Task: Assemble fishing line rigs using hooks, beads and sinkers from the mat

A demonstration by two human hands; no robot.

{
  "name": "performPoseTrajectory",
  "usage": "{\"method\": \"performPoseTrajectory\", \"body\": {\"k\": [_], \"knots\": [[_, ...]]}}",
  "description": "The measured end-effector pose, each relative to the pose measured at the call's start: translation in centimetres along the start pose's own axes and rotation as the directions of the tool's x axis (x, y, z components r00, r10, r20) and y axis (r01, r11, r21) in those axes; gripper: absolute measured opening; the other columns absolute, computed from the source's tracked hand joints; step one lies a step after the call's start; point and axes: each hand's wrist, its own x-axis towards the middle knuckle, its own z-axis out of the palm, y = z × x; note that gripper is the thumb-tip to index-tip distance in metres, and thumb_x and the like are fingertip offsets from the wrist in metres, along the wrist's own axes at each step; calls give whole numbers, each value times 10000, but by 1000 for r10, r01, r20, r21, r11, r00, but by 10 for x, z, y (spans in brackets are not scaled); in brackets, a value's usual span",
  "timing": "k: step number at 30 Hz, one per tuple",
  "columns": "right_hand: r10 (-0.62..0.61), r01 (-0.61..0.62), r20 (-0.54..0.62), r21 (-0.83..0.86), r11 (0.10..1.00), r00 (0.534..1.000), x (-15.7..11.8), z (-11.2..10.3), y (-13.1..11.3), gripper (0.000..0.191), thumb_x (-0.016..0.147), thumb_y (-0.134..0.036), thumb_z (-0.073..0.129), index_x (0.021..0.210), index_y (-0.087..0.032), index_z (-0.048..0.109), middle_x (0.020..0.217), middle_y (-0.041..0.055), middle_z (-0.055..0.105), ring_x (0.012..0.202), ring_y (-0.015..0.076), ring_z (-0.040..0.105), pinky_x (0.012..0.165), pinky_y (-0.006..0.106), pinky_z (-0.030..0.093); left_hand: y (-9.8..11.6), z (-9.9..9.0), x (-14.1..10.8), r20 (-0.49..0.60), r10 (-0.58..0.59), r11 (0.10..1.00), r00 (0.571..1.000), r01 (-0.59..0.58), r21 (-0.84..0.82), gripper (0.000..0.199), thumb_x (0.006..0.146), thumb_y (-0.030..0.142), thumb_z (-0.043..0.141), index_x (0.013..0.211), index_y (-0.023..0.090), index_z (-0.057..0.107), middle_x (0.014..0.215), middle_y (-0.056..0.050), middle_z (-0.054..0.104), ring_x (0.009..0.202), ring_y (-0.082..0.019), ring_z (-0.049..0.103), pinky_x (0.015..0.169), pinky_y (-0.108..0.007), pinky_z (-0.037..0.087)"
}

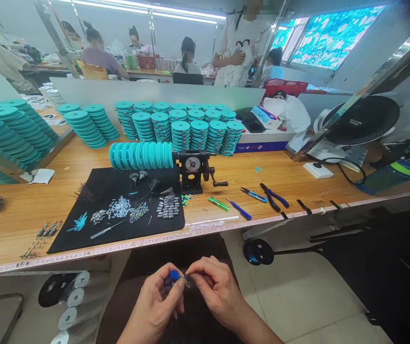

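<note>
Below the bench edge, over dark clothing, both hands meet close together. My left hand (162, 298) is closed, with a small blue piece (174, 274) held in its fingers. Beside it my right hand (216, 291) pinches at the same spot, thumb against forefinger; what lies between these fingertips is too fine to make out. A black mat (83, 234) on the bench bears grey cylindrical weights (168, 206), clear beads (120, 207), small metal swivels (139, 213), light-blue strips (79, 222) and tweezers (107, 230).
A hand-cranked winder (192, 167) carries teal spools (140, 155). More teal spools stand stacked behind (180, 131). Pliers (274, 197), a blue-handled tool (241, 209) and a green tube (218, 204) lie at right. A measuring tape (119, 244) follows the front edge. Other people sit beyond the partition (147, 93).
</note>
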Motion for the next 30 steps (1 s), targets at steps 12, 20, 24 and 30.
{"method": "performPoseTrajectory", "body": {"k": [12, 20, 24, 30], "knots": [[3, -3, -8, -35, 999, 1000, 3, -1, 3, 136, 942, -186, 540, 887, -237, 653, 766, -26, 670, 679, 150, 547, 711, 291, 343, 2, 1, 0, 5, -7, 999, 1000, 7, -50, 423, 801, 584, 646, 725, 181, 545, 508, 26, 559, 454, -103, 499, 447, -196, 422], [17, -17, 4, -46, 999, 1000, 1, -1, 3, 128, 946, -211, 543, 873, -237, 645, 730, -29, 640, 647, 146, 549, 775, 311, 353, 7, 1, 0, 15, -9, 996, 1000, 11, -93, 445, 774, 601, 667, 672, 183, 552, 518, -2, 602, 462, -118, 545, 451, -209, 464], [29, -29, 2, -49, 998, 1000, 1, 0, 2, 119, 942, -220, 553, 879, -238, 653, 712, -36, 627, 630, 139, 535, 780, 310, 351, 5, 2, 1, 24, -4, 996, 1000, 7, -93, 431, 801, 582, 651, 673, 185, 544, 526, 2, 607, 460, -114, 550, 452, -209, 468], [38, -39, -24, -45, 998, 999, 0, 0, 1, 119, 935, -232, 569, 855, -235, 656, 692, -40, 634, 611, 134, 527, 762, 305, 348, 3, 2, 1, 22, 0, 996, 1000, 2, -93, 423, 824, 571, 633, 680, 186, 531, 531, 4, 607, 464, -114, 555, 460, -211, 472]]}}
